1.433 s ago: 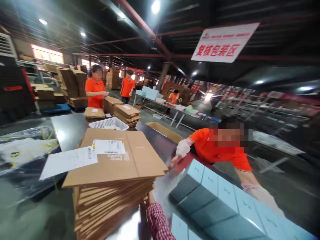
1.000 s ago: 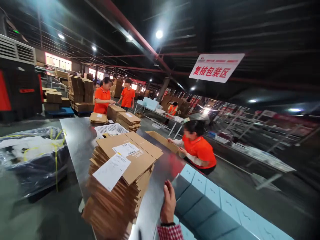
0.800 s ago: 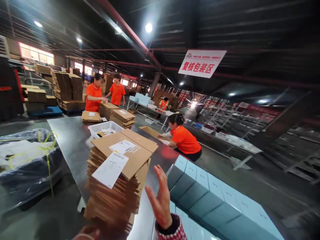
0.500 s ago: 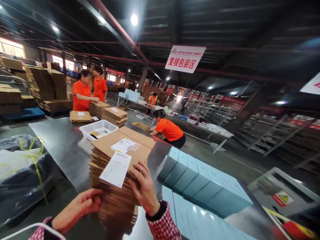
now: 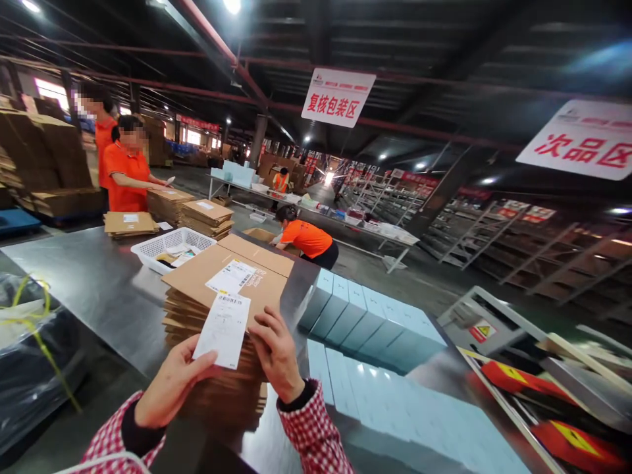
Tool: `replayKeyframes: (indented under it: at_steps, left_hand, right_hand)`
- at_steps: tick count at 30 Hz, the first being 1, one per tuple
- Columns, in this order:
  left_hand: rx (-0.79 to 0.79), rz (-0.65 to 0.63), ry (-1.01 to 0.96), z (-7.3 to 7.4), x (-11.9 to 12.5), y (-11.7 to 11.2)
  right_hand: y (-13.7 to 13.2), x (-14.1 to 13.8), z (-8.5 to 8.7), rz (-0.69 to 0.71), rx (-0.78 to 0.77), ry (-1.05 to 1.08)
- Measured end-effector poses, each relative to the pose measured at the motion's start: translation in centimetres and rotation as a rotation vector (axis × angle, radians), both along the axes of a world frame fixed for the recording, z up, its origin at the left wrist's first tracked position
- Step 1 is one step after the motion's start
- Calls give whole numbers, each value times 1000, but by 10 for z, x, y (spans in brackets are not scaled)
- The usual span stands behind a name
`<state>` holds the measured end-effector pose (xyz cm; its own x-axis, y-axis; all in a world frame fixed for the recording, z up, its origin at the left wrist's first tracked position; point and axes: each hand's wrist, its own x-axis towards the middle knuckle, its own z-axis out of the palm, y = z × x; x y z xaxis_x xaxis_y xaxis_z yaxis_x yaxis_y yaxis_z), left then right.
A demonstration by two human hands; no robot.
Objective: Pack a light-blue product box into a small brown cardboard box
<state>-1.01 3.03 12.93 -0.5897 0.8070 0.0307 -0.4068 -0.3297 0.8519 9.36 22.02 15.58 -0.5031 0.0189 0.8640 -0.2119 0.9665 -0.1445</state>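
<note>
printed slip [image 5: 223, 329] atop the stack of flat cartons [image 5: 224, 296] on the steel table [image 5: 83, 283]; left hand [image 5: 170, 382] pinches its lower corner, thumb over fingers; right hand [image 5: 276, 352] rests palm-down on the stack's near edge, fingers curled; pale blue boxes [image 5: 360, 316] just beside.

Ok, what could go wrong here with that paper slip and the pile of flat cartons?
The left hand pinches the paper slip only by its corner, so it could slip free. The cardboard stack is unevenly fanned; the right hand pressing on its near edge might shove sheets off the steel table.
</note>
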Motion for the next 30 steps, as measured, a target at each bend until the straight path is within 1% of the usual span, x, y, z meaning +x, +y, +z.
replayKeyframes:
  at_steps: [8, 17, 20, 23, 25, 27, 28, 30]
  left_hand:
    - [-8, 54, 115, -2, 7, 4]
    - [35, 63, 134, 3, 3, 1]
    - [67, 21, 138, 12, 2, 4]
    - [153, -29, 124, 26, 7, 6]
    - [201, -111, 140, 35, 15, 5]
    - [215, -180, 154, 40, 25, 2]
    - [216, -176, 144, 42, 29, 0]
    - [211, -102, 102, 42, 36, -1]
  right_hand:
    - [2, 0, -3, -5, 12, 4]
    - [4, -1, -4, -13, 40, 13]
    - [3, 0, -3, -19, 49, -2]
    - [2, 2, -1, -12, 37, -31]
    - [1, 2, 2, 14, 24, -57]
    - [0, 2, 7, 44, -2, -70]
    - [0, 2, 10, 59, -21, -74]
    - [0, 3, 18, 101, -81, -95]
